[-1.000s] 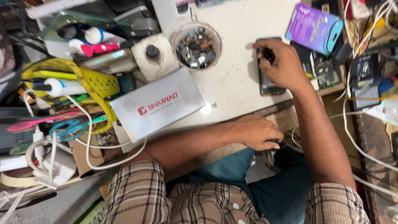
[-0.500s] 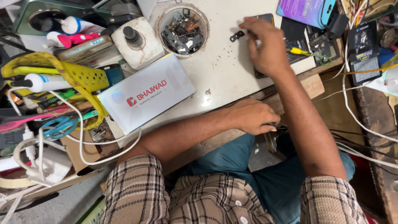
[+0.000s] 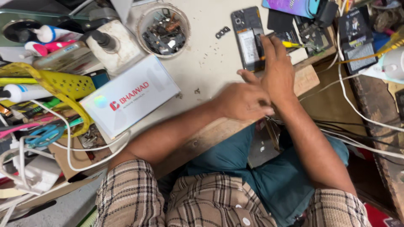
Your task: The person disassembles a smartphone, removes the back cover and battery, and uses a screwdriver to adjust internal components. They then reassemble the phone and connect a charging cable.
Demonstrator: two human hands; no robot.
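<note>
Right hand (image 3: 275,69) first: I see it stretched flat, fingers long and close together, tips resting on the right edge of the opened phone (image 3: 249,38), gripping nothing. That phone lies back-off, face down on the pale worktop (image 3: 202,80), near its far edge, its insides showing. Left hand (image 3: 244,100) sits just beside the right wrist, loosely curled with the thumb poking up toward the phone; whether anything is tucked inside it I cannot tell. The two hands touch or overlap at the worktop's near edge.

Moving outward: a small dark camera-ring part (image 3: 222,32) lies alone, just left of the phone. Further left, a round clear tub (image 3: 163,29) full of small dark parts. Nearer me, a white flat box (image 3: 130,94) with a red mark lies tilted on the worktop. Behind it, a white block with a black knob (image 3: 110,45).

Right of the phone, a yellow-handled tool (image 3: 290,44) lies among dark boards, and a purple box (image 3: 290,6) sits at the top edge. Far left, a yellow perforated basket (image 3: 63,86), blue scissors (image 3: 44,135) and white cables (image 3: 75,147) crowd the corner. Checked shorts and a teal cloth fill the bottom.
</note>
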